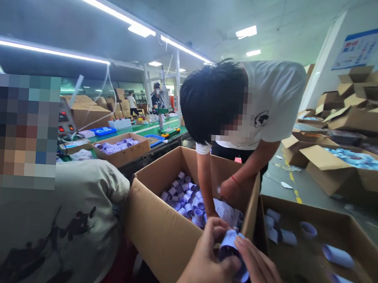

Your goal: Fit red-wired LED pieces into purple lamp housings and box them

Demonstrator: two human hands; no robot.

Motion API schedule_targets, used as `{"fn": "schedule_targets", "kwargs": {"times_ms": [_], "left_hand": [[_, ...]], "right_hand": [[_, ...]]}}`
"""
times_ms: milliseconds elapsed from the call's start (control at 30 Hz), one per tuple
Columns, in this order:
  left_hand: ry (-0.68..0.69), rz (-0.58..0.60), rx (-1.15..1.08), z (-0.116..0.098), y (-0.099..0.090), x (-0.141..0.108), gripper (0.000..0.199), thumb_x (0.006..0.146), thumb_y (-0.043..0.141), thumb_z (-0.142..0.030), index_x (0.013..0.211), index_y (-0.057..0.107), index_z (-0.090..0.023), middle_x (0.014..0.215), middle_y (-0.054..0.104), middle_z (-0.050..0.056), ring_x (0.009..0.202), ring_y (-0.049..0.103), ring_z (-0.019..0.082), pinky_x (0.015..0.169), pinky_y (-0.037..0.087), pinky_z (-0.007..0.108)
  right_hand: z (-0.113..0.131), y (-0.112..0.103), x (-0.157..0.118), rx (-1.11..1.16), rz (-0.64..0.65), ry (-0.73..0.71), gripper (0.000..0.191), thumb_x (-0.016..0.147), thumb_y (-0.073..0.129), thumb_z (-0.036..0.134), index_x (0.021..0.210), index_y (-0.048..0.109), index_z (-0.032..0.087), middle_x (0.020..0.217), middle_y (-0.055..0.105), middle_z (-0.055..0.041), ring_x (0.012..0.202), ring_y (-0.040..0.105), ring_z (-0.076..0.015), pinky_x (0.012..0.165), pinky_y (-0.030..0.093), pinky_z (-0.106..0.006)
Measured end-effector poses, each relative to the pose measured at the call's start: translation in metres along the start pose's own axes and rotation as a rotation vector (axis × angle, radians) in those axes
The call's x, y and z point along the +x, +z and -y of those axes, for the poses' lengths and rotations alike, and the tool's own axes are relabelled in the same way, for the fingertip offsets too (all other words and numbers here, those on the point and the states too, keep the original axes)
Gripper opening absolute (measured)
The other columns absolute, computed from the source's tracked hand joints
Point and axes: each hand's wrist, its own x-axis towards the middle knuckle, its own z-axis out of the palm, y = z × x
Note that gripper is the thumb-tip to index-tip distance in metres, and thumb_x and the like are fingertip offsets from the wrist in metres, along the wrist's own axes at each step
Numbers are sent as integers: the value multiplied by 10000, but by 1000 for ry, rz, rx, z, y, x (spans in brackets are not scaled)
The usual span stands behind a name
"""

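Note:
My left hand [205, 262] is wrapped round a short white plastic cylinder [229, 239], its thumb across the dark round opening. From the other side, the fingers of my right hand [260, 265] press against the cylinder's wall and upper edge. Both hands are over the near rim of a large cardboard box [161, 221]. Inside it lie many similar white plastic pieces [188, 197]. To the right of my hands, a shallower carton [328, 214] holds several loose white cylinders [338, 255], apart from one another.
A person in a white shirt [275, 91] bends over the large box, arms inside it. Another person's back [59, 219] fills the left. Beyond them runs a green workbench [138, 130] with a carton of white parts [127, 152]. Open cartons [360, 118] are piled at right.

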Motion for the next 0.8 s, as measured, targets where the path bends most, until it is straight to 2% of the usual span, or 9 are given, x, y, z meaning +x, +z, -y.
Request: {"fn": "schedule_targets", "kwargs": {"times_ms": [67, 167, 267, 367, 500, 600, 667, 733, 800], "left_hand": [[-6, -41, 75, -7, 3, -8, 561, 687, 791, -457, 1024, 398, -239, 1000, 558, 23, 812, 531, 144, 702, 413, 265], [-7, -146, 214, -13, 7, -13, 379, 772, 683, -305, 1000, 388, -238, 994, 574, 13, 747, 536, 120, 665, 437, 252], [-8, -232, 225, -14, 11, -14, 367, 724, 650, -223, 964, 374, -241, 966, 586, -1, 719, 545, 120, 624, 446, 242], [-29, -283, 250, -13, 15, -12, 346, 676, 628, -162, 913, 387, -232, 862, 566, -24, 732, 544, 131, 628, 449, 237], [-20, -276, 347, -12, 15, -6, 257, 707, 590, -147, 855, 397, -228, 810, 562, -29, 710, 529, 129, 621, 437, 238], [-33, -232, 467, -14, 11, -2, 243, 726, 585, -138, 848, 397, -232, 789, 589, -24, 684, 540, 140, 602, 423, 248], [-64, -210, 572, -16, 10, -1, 228, 743, 592, -146, 864, 419, -231, 767, 605, -18, 679, 560, 159, 616, 427, 271], [-35, -270, 676, -16, 10, -1, 187, 774, 608, -189, 897, 471, -224, 864, 644, 23, 755, 602, 198, 684, 459, 321], [95, -419, 804, -13, 13, -3, 163, 772, 647, -210, 888, 532, -223, 1011, 645, 69, 902, 609, 253, 798, 472, 391]], "right_hand": [[12, -2, 9, 68, -20, 129, 494, 899, 492, 105, 1390, 503, 152, 1100, 747, -110, 996, 721, -226, 814, 602, -316], [27, -4, 23, 153, -72, 232, 411, 890, 515, 116, 1293, 563, 176, 1047, 754, -96, 944, 735, -218, 764, 630, -308], [31, -6, 28, 198, -92, 277, 389, 890, 546, 118, 1270, 585, 196, 1024, 752, -85, 903, 744, -206, 745, 638, -292], [29, -8, 21, 200, -66, 275, 431, 882, 573, 94, 1298, 577, 204, 1061, 744, -89, 949, 735, -208, 791, 633, -293], [23, -7, 13, 194, -31, 242, 516, 860, 586, 66, 1356, 538, 195, 1138, 728, -100, 1043, 707, -223, 850, 621, -306], [19, -4, 12, 203, -54, 231, 464, 866, 556, 72, 1315, 561, 186, 1094, 733, -98, 1005, 717, -211, 828, 623, -285], [17, 0, 12, 223, -46, 276, 427, 875, 564, 110, 1296, 565, 184, 1068, 731, -100, 959, 729, -209, 791, 631, -279], [15, 5, 9, 221, -30, 337, 435, 879, 583, 145, 1312, 550, 179, 1079, 722, -106, 948, 731, -213, 780, 632, -282], [14, 10, 6, 182, -43, 362, 472, 880, 587, 137, 1346, 527, 179, 1113, 716, -109, 978, 718, -220, 800, 624, -295]]}}
